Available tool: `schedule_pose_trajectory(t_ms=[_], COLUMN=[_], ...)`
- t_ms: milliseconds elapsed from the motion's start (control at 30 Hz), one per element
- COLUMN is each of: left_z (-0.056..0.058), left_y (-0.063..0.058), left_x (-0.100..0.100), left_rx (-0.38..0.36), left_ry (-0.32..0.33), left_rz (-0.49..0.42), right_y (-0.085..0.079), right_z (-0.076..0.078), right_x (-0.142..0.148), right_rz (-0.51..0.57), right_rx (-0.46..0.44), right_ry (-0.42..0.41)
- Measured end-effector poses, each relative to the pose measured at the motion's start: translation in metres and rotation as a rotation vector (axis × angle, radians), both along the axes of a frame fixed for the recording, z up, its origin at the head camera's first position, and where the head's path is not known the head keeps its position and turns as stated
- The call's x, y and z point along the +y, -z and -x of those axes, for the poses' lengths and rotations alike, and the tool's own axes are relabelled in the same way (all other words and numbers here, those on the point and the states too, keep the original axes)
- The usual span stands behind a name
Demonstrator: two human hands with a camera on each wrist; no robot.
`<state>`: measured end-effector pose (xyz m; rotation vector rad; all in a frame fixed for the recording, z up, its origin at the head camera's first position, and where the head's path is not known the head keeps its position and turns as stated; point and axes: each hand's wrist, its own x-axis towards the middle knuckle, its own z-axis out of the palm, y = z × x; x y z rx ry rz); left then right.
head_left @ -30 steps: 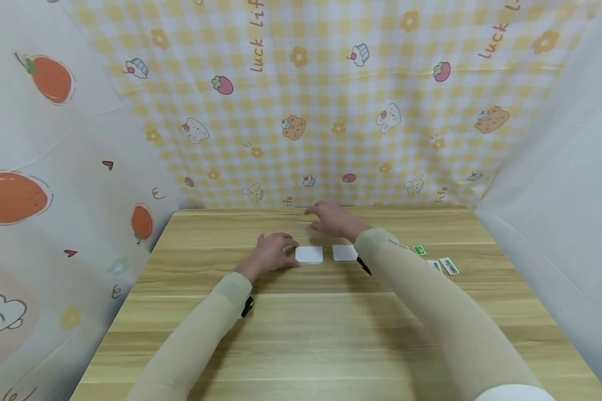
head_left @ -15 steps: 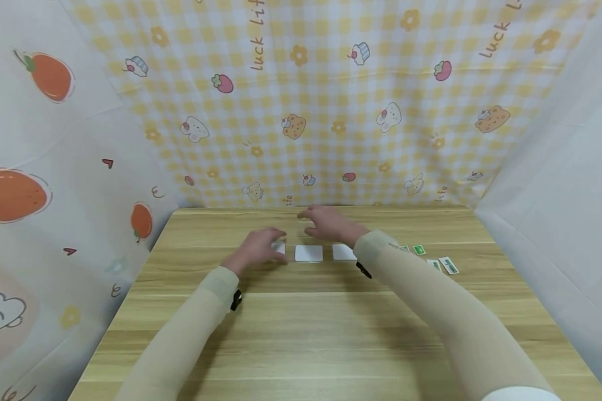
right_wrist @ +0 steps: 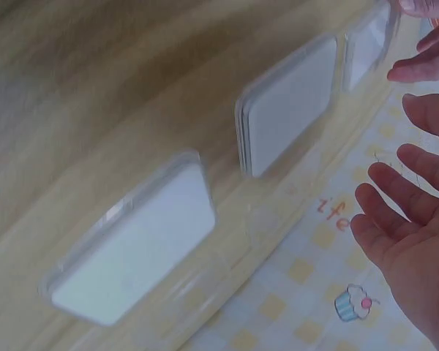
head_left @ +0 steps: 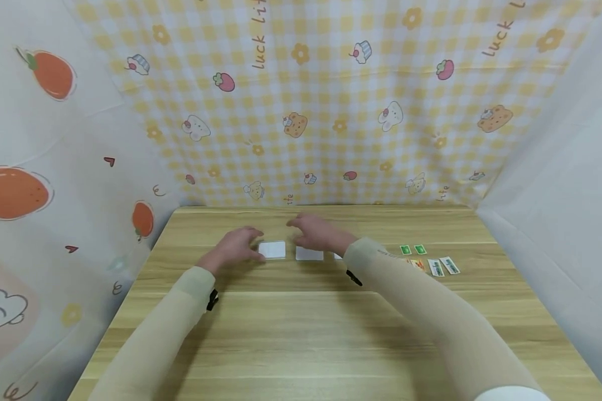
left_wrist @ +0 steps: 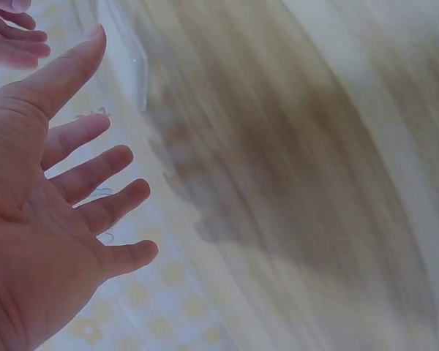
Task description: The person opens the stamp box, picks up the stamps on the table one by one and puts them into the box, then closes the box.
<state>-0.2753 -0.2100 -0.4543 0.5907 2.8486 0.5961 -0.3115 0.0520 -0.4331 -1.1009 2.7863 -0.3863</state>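
Head view showed left hand spread, gripping nothing, by white card just left of middle card, right hand relaxed, empty, near middle card; both looked light, stiff, maybe slippery, best pinched by edges.

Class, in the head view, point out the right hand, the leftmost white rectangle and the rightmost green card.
Right hand (head_left: 318, 231): head view, back of the hand.
Leftmost white rectangle (head_left: 272, 249): head view, middle of its face.
Rightmost green card (head_left: 420, 249): head view, middle of its face.
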Motion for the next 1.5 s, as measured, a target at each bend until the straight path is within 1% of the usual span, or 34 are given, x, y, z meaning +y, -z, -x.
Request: schedule_pose_trajectory(t_ms=[67,233,367,500,667,767,1100,1300,1500], left_z=[-0.001,0.001,0.005,0.007,0.008,0.007,0.007,0.007,0.005], left_y=[0.002,0.009,0.014,0.016,0.019,0.020,0.021,0.022,0.021], left_x=[-0.004,-0.008,-0.008,-0.006,-0.006,-0.006,-0.008,-0.009,-0.010], left_rx=[-0.017,-0.030,-0.036,-0.042,-0.031,-0.027,-0.013,-0.018,-0.017], left_ry=[-0.007,-0.005,0.010,0.004,0.002,0.004,0.005,0.005,0.007], left_rz=[-0.010,-0.038,-0.068,-0.075,-0.076,-0.086,-0.092,-0.084,-0.080], right_y=[0.003,0.011,0.019,0.023,0.027,0.030,0.033,0.035,0.036], right_z=[-0.002,-0.006,-0.009,-0.011,-0.012,-0.012,-0.013,-0.012,-0.012], right_x=[-0.005,-0.020,-0.029,-0.034,-0.038,-0.040,-0.043,-0.044,-0.045], right_rz=[0.011,-0.007,-0.055,-0.101,-0.127,-0.147,-0.141,-0.156,-0.144], right_rx=[-0.007,-0.002,0.031,0.055,0.087,0.103,0.092,0.121,0.117], right_ry=[-0.004,-0.016,-0.013,0.000,0.023,0.031,0.063,0.054,0.045])
